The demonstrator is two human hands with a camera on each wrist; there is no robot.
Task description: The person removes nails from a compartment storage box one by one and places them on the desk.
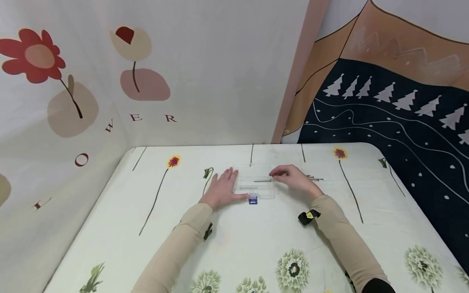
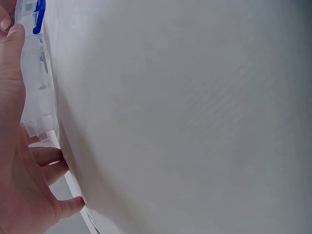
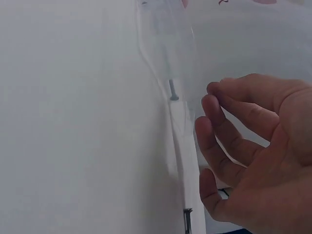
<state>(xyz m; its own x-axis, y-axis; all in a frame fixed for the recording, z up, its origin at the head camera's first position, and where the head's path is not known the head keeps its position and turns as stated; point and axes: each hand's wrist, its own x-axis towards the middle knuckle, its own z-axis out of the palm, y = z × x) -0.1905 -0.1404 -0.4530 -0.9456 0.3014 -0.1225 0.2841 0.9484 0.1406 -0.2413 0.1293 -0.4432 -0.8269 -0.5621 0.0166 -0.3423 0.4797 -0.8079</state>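
A clear plastic compartment box (image 1: 269,193) lies on the table, a blue tag or latch (image 1: 253,200) at its front edge. My left hand (image 1: 224,189) rests at its left side, fingers straight and spread. The left thumb (image 2: 12,51) touches the front wall in the left wrist view. A thin flat-headed metal nail (image 3: 173,90) lies in the box. My right hand (image 1: 291,179) hovers over the box's right end, fingers loosely bent, thumb and index tips close together. No object shows between them. Several similar nails (image 1: 316,179) lie right of the box, partly behind that hand.
A white flower-printed cloth (image 1: 234,244) covers the table. A pale printed curtain (image 1: 220,73) stands behind and to the left. Along the right edge hangs a dark cloth (image 1: 403,130) with white trees.
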